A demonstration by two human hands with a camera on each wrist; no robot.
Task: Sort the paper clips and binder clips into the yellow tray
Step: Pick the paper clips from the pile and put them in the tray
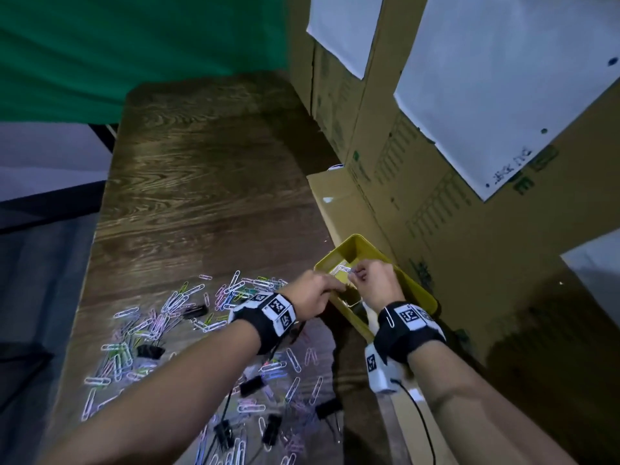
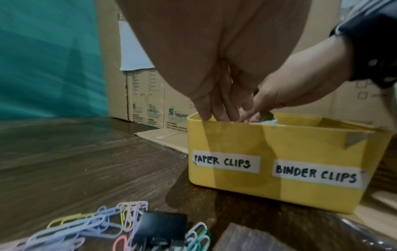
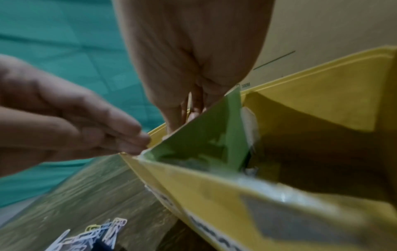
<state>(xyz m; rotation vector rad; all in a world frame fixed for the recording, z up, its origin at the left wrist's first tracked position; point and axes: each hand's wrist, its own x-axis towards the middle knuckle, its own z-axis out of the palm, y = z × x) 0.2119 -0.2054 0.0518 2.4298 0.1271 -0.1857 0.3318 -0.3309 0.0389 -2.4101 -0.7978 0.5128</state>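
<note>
We're right over the yellow tray now, both hands meeting above its far end, the half labelled PAPER CLIPS in the left-wrist view. Our right hand pinches a white paper clip at its fingertips, and the clip's long axis runs roughly level, pointing left toward our left hand. That left hand reaches in with fingers bunched at the near rim; whether they grip anything, we cannot tell. The clip hangs just above the paper-clip compartment, so the drop looks like it falls straight down from the right hand, which is the nearer one. Behind our wrists, the pile of paper clips and black binder clips waits on the wooden table.
</note>
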